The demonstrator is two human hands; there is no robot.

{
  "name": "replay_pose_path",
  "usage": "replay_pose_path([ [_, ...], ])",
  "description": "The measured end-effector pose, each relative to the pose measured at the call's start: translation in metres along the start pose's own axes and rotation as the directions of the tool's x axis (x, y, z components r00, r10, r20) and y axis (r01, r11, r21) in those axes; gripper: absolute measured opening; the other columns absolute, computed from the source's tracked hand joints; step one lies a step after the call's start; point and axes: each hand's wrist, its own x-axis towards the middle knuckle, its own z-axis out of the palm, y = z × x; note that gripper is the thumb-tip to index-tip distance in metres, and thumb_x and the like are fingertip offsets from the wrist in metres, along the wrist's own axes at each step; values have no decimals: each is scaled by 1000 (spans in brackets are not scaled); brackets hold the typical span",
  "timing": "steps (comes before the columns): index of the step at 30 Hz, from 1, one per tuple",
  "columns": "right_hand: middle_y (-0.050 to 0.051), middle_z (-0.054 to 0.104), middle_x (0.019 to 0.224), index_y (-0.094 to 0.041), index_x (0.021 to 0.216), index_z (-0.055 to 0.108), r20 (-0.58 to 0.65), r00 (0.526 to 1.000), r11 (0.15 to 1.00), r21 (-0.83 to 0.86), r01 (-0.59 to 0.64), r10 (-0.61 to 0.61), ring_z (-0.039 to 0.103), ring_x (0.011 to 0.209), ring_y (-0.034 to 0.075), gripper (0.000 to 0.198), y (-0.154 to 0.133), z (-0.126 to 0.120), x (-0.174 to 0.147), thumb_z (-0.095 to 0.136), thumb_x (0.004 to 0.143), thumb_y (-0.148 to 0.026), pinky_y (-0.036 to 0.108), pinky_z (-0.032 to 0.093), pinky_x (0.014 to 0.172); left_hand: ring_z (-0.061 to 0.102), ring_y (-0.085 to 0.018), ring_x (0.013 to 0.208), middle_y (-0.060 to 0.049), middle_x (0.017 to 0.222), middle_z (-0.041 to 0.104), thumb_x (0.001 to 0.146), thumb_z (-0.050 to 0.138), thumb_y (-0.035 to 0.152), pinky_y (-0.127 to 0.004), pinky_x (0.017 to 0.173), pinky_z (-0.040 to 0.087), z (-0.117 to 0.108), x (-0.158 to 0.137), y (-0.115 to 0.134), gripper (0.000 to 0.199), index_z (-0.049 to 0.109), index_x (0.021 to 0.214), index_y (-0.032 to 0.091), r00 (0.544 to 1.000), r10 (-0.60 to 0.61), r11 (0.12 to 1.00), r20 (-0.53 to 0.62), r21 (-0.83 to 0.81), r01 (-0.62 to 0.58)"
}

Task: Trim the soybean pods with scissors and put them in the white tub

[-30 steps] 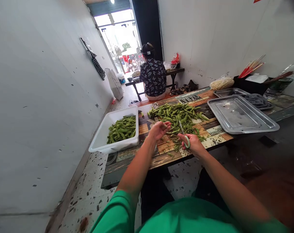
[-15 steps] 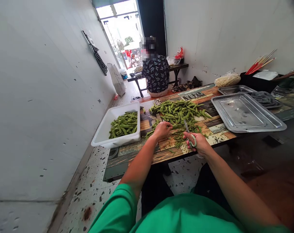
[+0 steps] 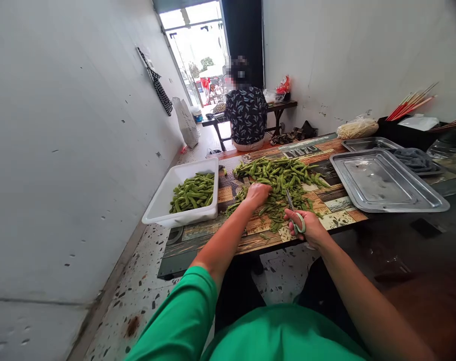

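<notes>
My right hand (image 3: 305,224) is closed around pale-handled scissors (image 3: 290,200), their blades pointing away from me over the trimmings. At the near edge of a pile of green soybean pods (image 3: 278,171), my left hand (image 3: 259,194) reaches palm-down with fingers curled together. Its fingertips are partly hidden, so what they grip does not show. Small green scraps and pods (image 3: 275,213) lie scattered between the two hands. To the left, a white plastic tub (image 3: 158,208) holds many loose pods (image 3: 193,192).
Two metal trays stand at the right of the patterned table (image 3: 246,244), the nearer tray (image 3: 386,180) empty. A dark cloth (image 3: 414,158), bagged sticks (image 3: 357,128) and a black box of skewers (image 3: 395,128) sit behind. A person (image 3: 246,115) sits ahead, back turned.
My left hand has moved slightly forward and right, to the pile's edge, away from the pod it was at. My right hand stays nearly in place with the scissors. The view has shifted a little.
</notes>
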Motion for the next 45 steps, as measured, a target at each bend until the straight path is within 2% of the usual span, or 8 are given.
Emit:
replay_pose_path([
  [5,-1,55,47,-15,71,59,10,1000,1000,8,-15,15,50,36,9,45,-5,3,-1,74,64,-57,15,27,24,58,-18,87,-8,91,66,79,59,26,-28,80,43,-13,-14,-7,22,70,93,15,987,-23,961,-157,-277,-21],
  [11,-3,55,48,-17,65,55,53,999,994,-110,-5,11,49,36,8,43,-12,11,-2,78,61,-52,15,28,24,40,-8,52,4,55,49,76,59,44,-21,55,34,-18,-46,0,39,71,93,11,998,39,697,44,-717,5],
  [23,-3,55,47,-18,67,58,81,997,972,-235,-3,22,51,37,10,38,-15,11,2,75,64,-51,17,29,28,39,-7,53,4,55,50,71,65,42,-22,53,31,-22,-53,-11,37,73,92,13,982,156,706,104,-707,-37],
  [28,-3,51,39,-18,54,54,79,996,942,-331,58,-33,46,32,9,41,-21,9,1,75,65,-51,20,32,33,36,-6,51,5,55,48,69,68,40,-22,51,29,-24,-55,-13,31,71,84,13,979,165,628,120,-778,-11],
  [31,-4,47,37,-18,50,48,59,996,958,-275,76,-62,42,30,7,45,-20,10,1,76,63,-51,20,32,33,34,-4,49,6,55,46,65,72,39,-21,49,26,-24,-55,-9,31,66,80,12,987,112,442,119,-895,57],
  [37,-2,57,51,-18,74,59,-10,998,995,-72,-64,64,53,40,11,42,-16,22,-3,72,66,-58,19,33,29,28,0,44,6,56,47,57,81,34,-19,44,18,-19,-50,5,38,52,69,12,991,24,-169,135,-976,137],
  [40,0,58,55,-18,76,60,51,996,998,-3,-70,70,55,45,13,44,-16,27,-5,69,68,-61,20,37,30,26,0,42,3,57,54,57,82,28,-19,43,16,-18,-50,13,36,51,68,12,991,-52,-288,125,-952,105],
  [45,0,58,56,-19,77,61,29,999,999,52,-15,14,56,47,14,41,-17,32,-4,68,71,-59,21,37,31,23,1,40,-2,61,63,63,78,24,-19,43,15,-20,-54,22,39,40,63,15,986,-67,-332,153,-935,123],
])
